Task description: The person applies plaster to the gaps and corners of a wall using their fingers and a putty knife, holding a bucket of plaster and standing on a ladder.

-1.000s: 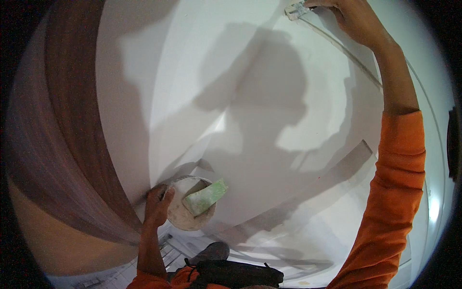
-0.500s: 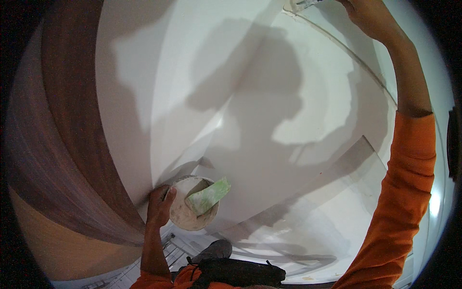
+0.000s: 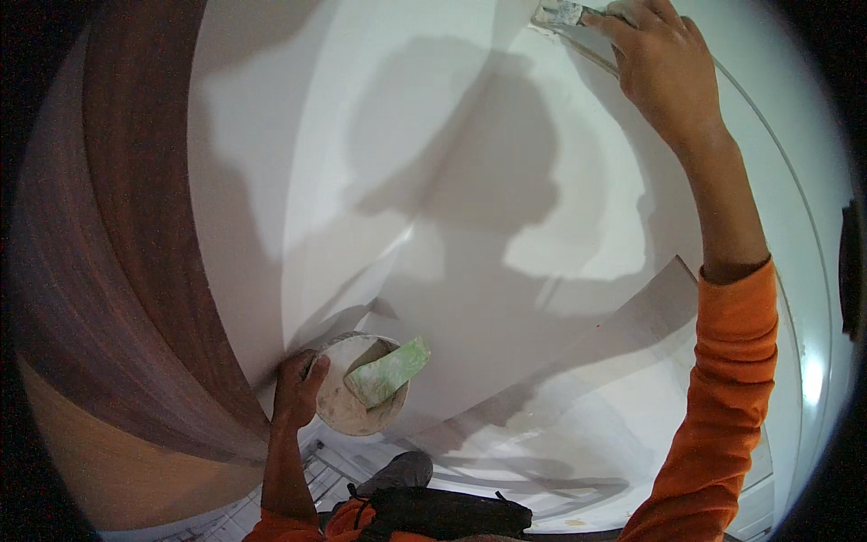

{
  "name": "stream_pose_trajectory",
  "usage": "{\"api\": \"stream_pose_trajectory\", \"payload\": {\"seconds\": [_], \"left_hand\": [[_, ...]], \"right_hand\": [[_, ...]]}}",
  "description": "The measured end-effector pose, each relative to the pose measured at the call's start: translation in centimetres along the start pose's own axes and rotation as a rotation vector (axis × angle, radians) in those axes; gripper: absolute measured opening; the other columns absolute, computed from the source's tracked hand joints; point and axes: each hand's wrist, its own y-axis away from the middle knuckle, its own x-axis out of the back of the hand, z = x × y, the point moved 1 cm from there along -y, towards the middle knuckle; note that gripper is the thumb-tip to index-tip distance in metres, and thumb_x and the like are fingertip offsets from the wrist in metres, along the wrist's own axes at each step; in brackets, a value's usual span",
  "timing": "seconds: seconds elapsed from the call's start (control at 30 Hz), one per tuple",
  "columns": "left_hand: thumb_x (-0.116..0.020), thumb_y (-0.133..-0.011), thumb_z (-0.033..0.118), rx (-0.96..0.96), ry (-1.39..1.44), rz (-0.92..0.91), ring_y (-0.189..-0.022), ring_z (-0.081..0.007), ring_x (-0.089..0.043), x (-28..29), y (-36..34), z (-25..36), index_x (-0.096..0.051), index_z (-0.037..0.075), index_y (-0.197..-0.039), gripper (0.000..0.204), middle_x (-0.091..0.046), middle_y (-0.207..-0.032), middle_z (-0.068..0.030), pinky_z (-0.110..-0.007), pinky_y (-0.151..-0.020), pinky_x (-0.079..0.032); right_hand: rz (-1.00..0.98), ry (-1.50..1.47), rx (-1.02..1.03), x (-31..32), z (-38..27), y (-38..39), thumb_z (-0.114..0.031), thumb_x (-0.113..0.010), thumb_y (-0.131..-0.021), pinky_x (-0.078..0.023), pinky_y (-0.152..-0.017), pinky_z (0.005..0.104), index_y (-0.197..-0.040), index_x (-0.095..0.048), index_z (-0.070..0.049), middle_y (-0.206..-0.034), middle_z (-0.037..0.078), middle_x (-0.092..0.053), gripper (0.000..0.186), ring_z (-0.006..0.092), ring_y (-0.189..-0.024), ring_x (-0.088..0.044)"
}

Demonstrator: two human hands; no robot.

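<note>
At the lower middle, my left hand [image 3: 296,390] is closed on the rim of a small round tub [image 3: 339,408] smeared with pale paste. A flat green piece [image 3: 390,372], streaked with white, leans in the tub and sticks out over its right side. Up at the top right, my right hand [image 3: 670,77] grips a putty knife [image 3: 562,13]. Its whitish blade lies at the white wall surface [image 3: 492,298], by the upper end of a seam with paste along it. Part of the knife's handle is hidden by my fingers.
Dark brown wood-grain panels [image 3: 144,181] curve down the left side, with a tan surface [image 3: 117,461] below them. A grey strip [image 3: 578,348] crosses the wall at lower right. A black pouch [image 3: 452,512] hangs at my waist. My shadow falls across the wall.
My right hand and forearm have shifted left and down, bringing more of the hand and putty knife into view. My left hand and the tub have hardly moved.
</note>
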Motion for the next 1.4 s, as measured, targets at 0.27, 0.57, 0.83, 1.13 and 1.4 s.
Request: {"api": "stream_pose_trajectory", "payload": {"seconds": [0.27, 0.57, 0.83, 1.13, 1.4], "left_hand": [[-0.059, -0.098, 0.036, -0.001, -0.005, -0.045, -0.075, -0.0153, -0.051, 0.1, -0.3, -1.1, -0.062, -0.002, -0.088, 0.039, -0.058, -0.077, -0.0075, -0.034, -0.072, -0.044], [-0.058, -0.099, 0.034, -0.039, 0.068, -0.061, -0.073, -0.0155, -0.047, 0.0, -0.4, -1.0, -0.056, 0.000, -0.082, 0.038, -0.051, -0.073, -0.0057, -0.036, -0.069, -0.042], [-0.058, -0.099, 0.033, -0.072, 0.024, -0.093, -0.071, -0.0144, -0.045, 0.4, -0.8, -0.9, -0.054, 0.000, -0.080, 0.038, -0.050, -0.071, -0.0048, -0.035, -0.066, -0.041], [-0.058, -0.098, 0.034, -0.100, 0.024, -0.069, -0.070, -0.0142, -0.044, 0.1, -0.5, -0.7, -0.052, 0.000, -0.077, 0.040, -0.048, -0.069, -0.0060, -0.035, -0.064, -0.039], [-0.057, -0.098, 0.034, -0.135, -0.009, -0.071, -0.069, -0.0154, -0.044, 0.2, -0.6, -1.2, -0.052, 0.000, -0.077, 0.041, -0.048, -0.068, -0.0074, -0.036, -0.065, -0.039]], "right_hand": [[0.174, 0.114, 0.034, -3.4, -0.5, 1.4, -0.005, -0.068, -0.085, -0.053, -0.094, 0.0411, -0.119, -0.073, -0.021, -0.112, 0.000, -0.069, 0.037, 0.0220, -0.106, -0.061], [0.150, 0.141, 0.053, -3.4, -2.1, 1.0, -0.004, -0.068, -0.084, -0.054, -0.092, 0.0397, -0.117, -0.073, -0.017, -0.109, 0.000, -0.070, 0.035, 0.0206, -0.105, -0.062], [0.038, 0.189, 0.020, -1.4, -1.4, -0.3, 0.003, -0.060, -0.086, -0.050, -0.093, 0.0440, -0.102, -0.073, -0.006, -0.099, 0.009, -0.069, 0.023, 0.0240, -0.103, -0.059], [0.131, 0.065, 0.074, -2.2, -1.0, 0.5, 0.004, -0.057, -0.085, -0.050, -0.095, 0.0433, -0.101, -0.074, -0.007, -0.103, 0.008, -0.070, 0.026, 0.0239, -0.104, -0.059], [0.003, 0.042, 0.009, -2.5, -2.2, -0.2, 0.004, -0.058, -0.086, -0.050, -0.095, 0.0426, -0.104, -0.073, -0.007, -0.104, 0.009, -0.070, 0.027, 0.0233, -0.104, -0.059]]}}
